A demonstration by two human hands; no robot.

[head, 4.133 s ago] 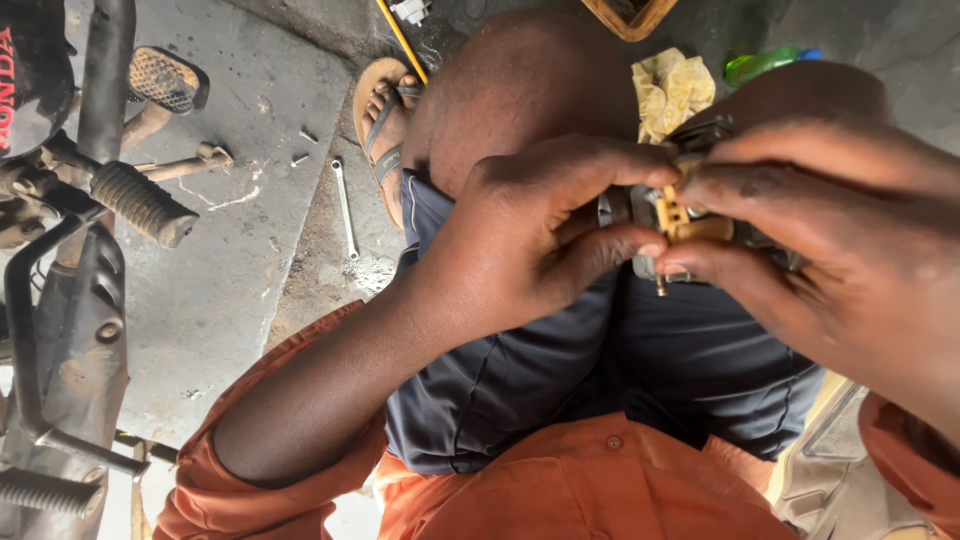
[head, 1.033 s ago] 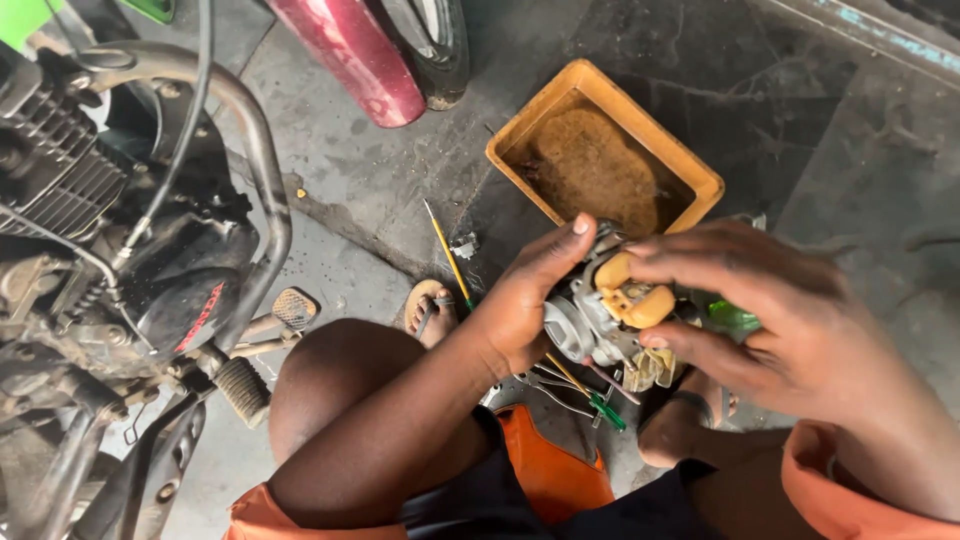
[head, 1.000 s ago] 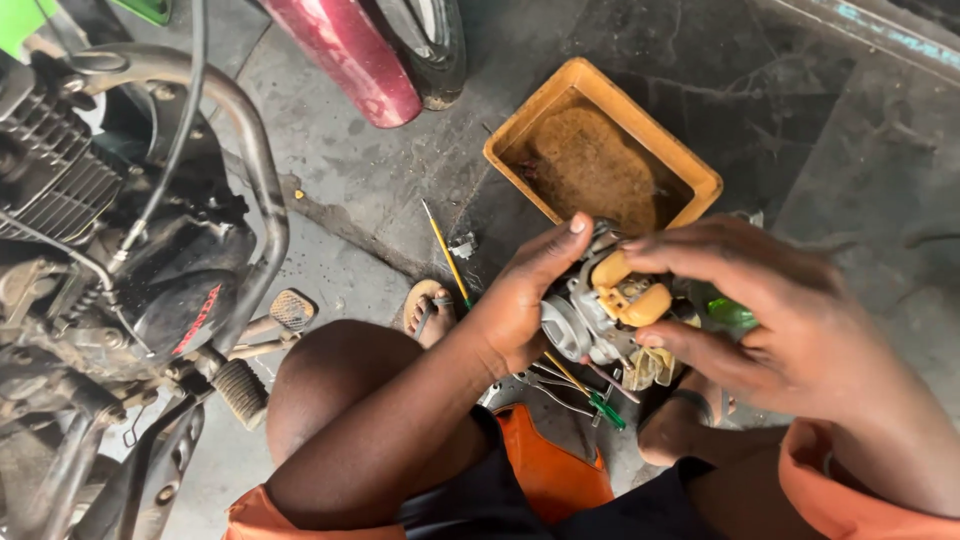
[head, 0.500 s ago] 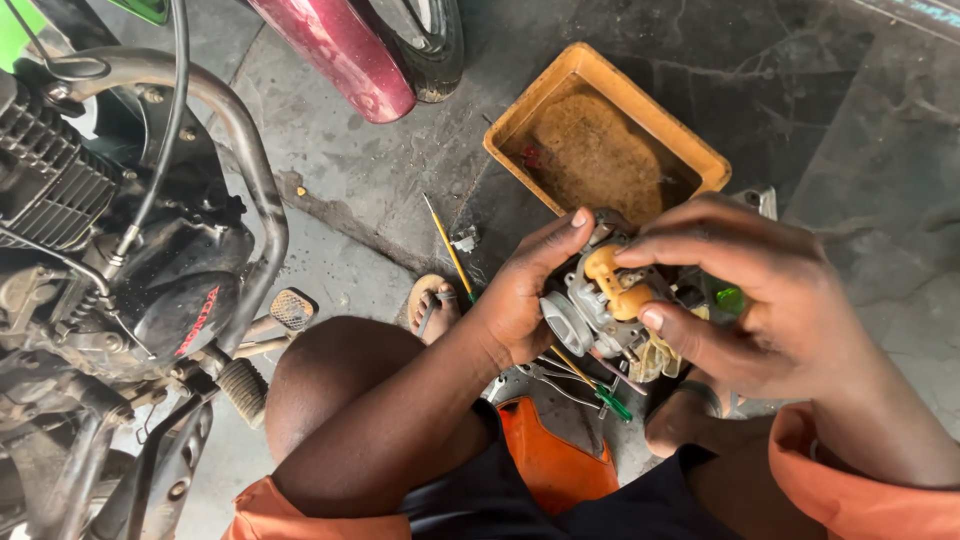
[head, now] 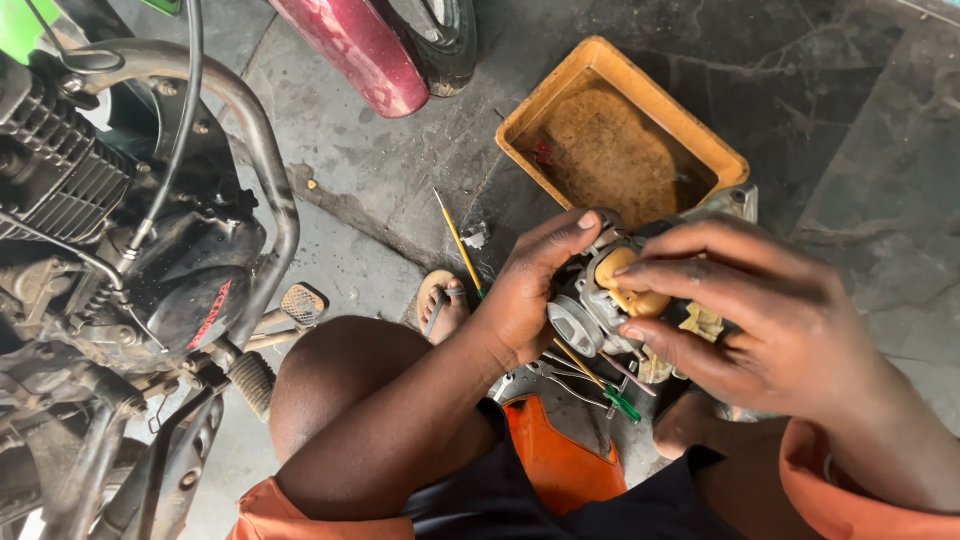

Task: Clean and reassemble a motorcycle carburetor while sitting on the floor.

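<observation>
Your right hand pinches the tan float; left hand clamps the carburetor body, held above your knees. Metal body looks stiff, likely oily; float seems light, fragile, so grip the body. Orange tray beyond; red lettering on motorcycle cover at left

Left hand and right hand close together, fingers curled.
</observation>
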